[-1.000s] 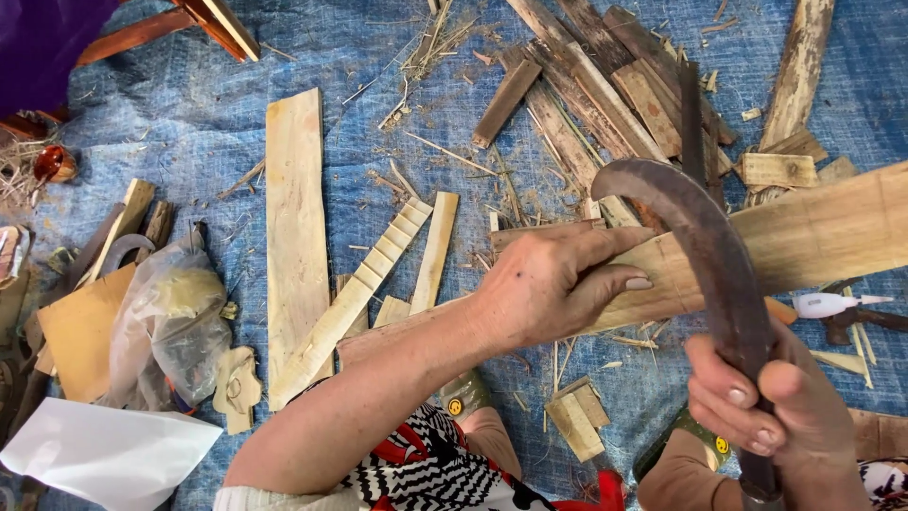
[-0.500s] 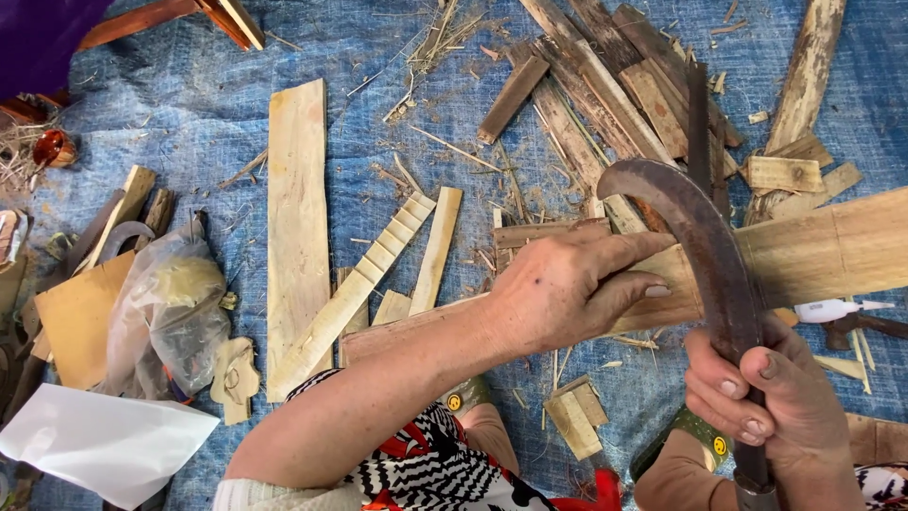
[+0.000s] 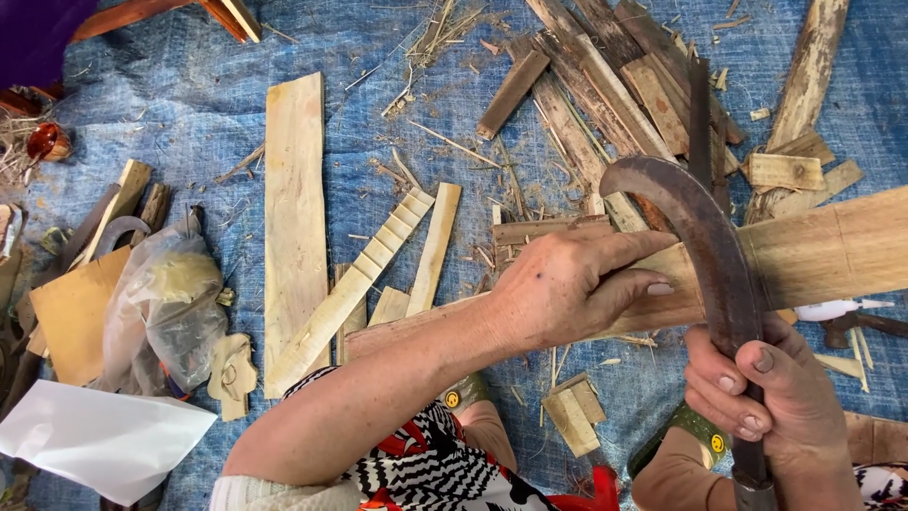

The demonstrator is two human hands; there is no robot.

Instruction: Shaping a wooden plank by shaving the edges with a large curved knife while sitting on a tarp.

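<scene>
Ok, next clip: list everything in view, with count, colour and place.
Blue tarp: one, covering the ground.
Long plank: one, pale wood, centre to right edge.
Curved blade: one, rusty brown, across that plank.
Upright board: one, pale, centre left.
Notched strip: one, pale, beside it.
Dark offcuts: many, brown, top right.
Plastic bag: one, clear, left.
White sheet: one, bottom left.
Left hand: pressing the long plank.
Right hand: gripping the blade's handle.
</scene>
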